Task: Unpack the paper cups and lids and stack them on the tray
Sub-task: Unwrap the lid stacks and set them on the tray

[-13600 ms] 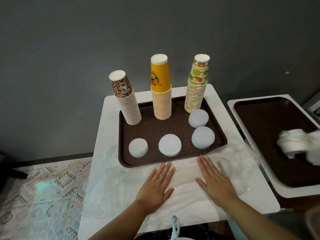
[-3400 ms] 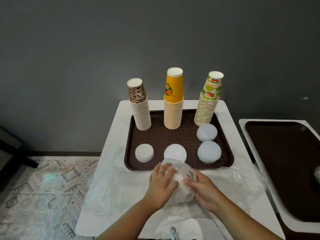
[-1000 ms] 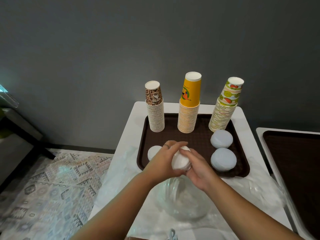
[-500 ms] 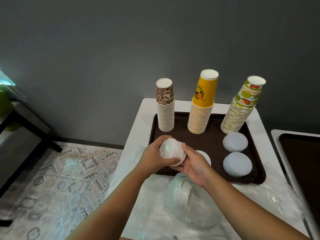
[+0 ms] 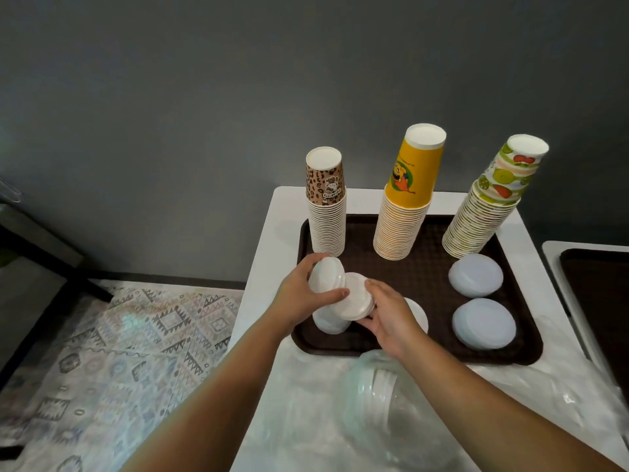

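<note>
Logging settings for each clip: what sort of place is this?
Probably a cafe or canteen prep corner, indoors: brown serving tray on a white table, tall cup stacks, and a grey wall behind.

Three cup stacks (image 5: pixel 405 212) behind lid piles (image 5: pixel 483 323) on tray (image 5: pixel 422 277), wrapper (image 5: pixel 384 403) apparently in front

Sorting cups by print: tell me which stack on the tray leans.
The fruit-print cup stack, rightmost on the tray, leans right; the leopard-print and yellow stacks stand nearly straight.
</note>
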